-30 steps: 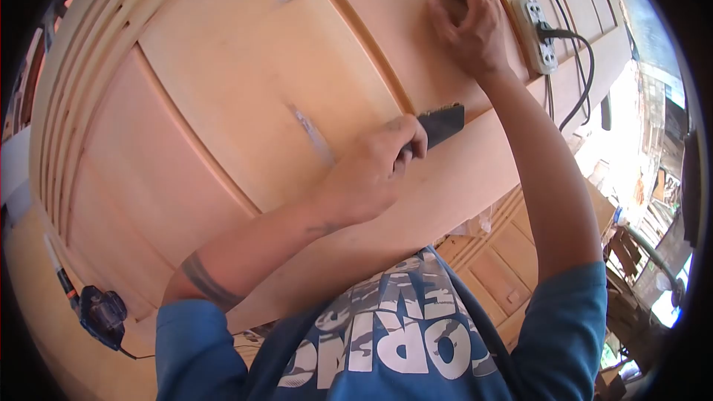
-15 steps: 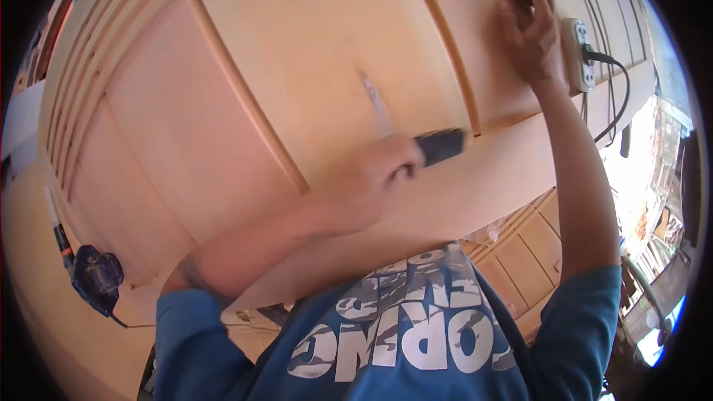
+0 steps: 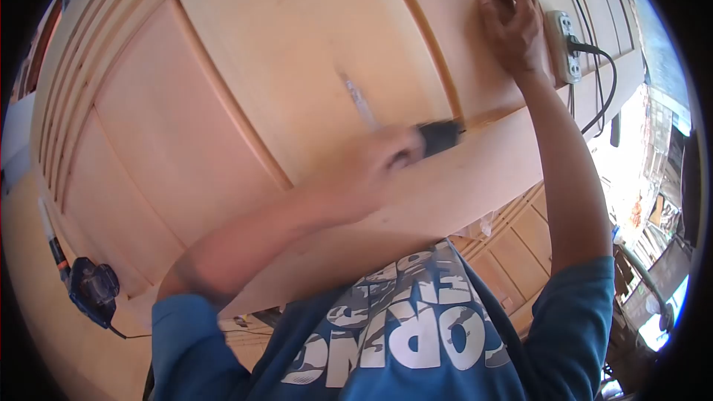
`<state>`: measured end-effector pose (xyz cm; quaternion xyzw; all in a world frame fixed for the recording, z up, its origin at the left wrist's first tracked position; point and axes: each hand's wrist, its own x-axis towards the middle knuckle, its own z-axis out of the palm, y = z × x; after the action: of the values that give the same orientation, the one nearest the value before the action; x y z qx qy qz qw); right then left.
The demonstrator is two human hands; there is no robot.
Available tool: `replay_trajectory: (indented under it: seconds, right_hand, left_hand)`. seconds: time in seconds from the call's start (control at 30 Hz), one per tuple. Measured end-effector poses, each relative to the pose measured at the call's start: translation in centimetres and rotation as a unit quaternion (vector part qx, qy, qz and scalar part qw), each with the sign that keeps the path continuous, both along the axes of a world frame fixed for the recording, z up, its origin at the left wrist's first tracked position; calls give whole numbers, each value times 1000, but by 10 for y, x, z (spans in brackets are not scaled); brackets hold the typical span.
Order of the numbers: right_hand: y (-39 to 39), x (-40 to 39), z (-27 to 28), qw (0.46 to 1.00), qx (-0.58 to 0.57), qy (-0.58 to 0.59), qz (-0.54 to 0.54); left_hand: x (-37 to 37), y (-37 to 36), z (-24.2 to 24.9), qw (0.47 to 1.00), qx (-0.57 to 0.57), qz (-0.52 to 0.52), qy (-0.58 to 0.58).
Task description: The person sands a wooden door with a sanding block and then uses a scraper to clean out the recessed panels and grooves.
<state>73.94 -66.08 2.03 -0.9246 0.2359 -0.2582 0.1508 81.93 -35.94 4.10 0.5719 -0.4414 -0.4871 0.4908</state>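
Observation:
My left hand (image 3: 386, 156) is wrapped round a dark rectangular piece that looks like black sandpaper (image 3: 440, 139). It lies against the lower part of a pale wooden panelled board (image 3: 290, 52), and motion blurs the hand. A whitish streak (image 3: 358, 100) marks the panel just above that hand. Farther right, my right hand (image 3: 514, 26) rests against the wood with its fingers loosely curled, a gap between thumb and fingers and nothing seen in them. It is beside a white power outlet strip (image 3: 566, 46) with a black plug in it.
A dark blue power sander (image 3: 93, 288) with a hose and cord stands at the lower left. The black cord (image 3: 615, 85) from the outlet loops down on the right. Under the board's near edge shows another panelled piece (image 3: 516, 249). Cluttered materials lie at far right.
The whole view has shifted slightly left. Against the board, my left hand has slid a little to the right with the black sandpaper. My right hand keeps its place.

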Motion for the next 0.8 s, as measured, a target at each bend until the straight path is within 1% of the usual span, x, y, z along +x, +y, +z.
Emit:
replay_trajectory:
  seconds: [0.07,0.1,0.13,0.23,0.3,0.37,0.43,0.47,0.53,0.57,0.6,0.7,0.77,0.8]
  right_hand:
    - [0,4,1,1000,-23,-7,-3]
    - [2,4,1,999,-32,-7,-5]
    - [2,5,1,1000,-24,-13,-2]
    - [3,4,3,999,-46,10,-9]
    - [-1,5,4,999,-46,-7,12]
    - [4,-1,5,999,-26,-17,15]
    - [5,3,4,999,10,-35,12]
    - [2,2,5,999,-46,-17,14]
    - [5,7,7,999,3,-32,7]
    - [8,6,8,999,30,-35,0]
    - [6,5,8,999,33,-43,0]
    - [6,11,14,997,44,-60,6]
    - [12,9,24,997,55,-46,12]
    - [11,7,21,998,50,-43,6]
  left_hand:
    - [32,57,18,992,110,-52,-28]
    - [38,89,25,993,107,-26,-43]
    - [41,103,27,993,101,0,-59]
    - [27,60,25,995,90,-30,-23]
    - [2,-7,6,999,-19,-26,-28]
    - [-14,-56,10,1000,-30,-10,4]
    - [-9,-44,12,1000,4,-19,-10]
    - [-6,-30,12,999,27,-25,-16]
    - [14,25,10,998,52,-40,-17]
    - [25,58,17,996,75,-38,-36]
    - [33,68,25,993,97,-38,-56]
    - [25,50,20,995,80,-30,-48]
    - [5,-14,7,999,11,-36,-20]
    - [-6,-46,6,999,2,-36,1]
